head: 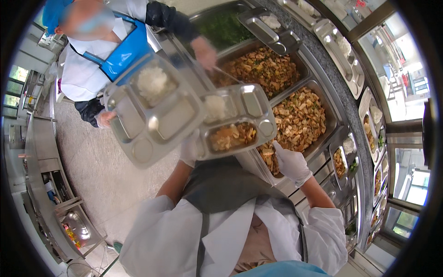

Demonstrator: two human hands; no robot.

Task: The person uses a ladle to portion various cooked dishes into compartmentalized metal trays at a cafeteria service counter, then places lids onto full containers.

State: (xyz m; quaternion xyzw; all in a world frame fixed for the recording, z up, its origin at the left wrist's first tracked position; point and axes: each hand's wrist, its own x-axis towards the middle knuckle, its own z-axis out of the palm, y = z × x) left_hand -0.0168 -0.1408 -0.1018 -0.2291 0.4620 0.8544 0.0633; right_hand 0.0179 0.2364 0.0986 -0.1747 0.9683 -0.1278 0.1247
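Observation:
My gloved left hand [189, 149] grips the left edge of a steel compartment tray [232, 119]. White rice [215, 106] and a diced-food dish [234, 135] lie in two of its compartments. A larger-looking tray [173, 116] holding only rice overlaps its left side, with a co-worker's gloved hand [105, 118] at its far edge. My gloved right hand [292, 164] is over the near edge of a deep steel pan of diced food [300, 117], close to the tray's corner. Its fingers are partly turned away, and whether they hold anything cannot be told.
A co-worker in a blue apron [126, 52] stands opposite, one hand [204, 53] on a thin utensil handle [228, 74] over a second food pan [259, 71]. Leafy greens [221, 27] fill another pan. Along the right counter [332, 79] stand several trays [341, 57] with rice.

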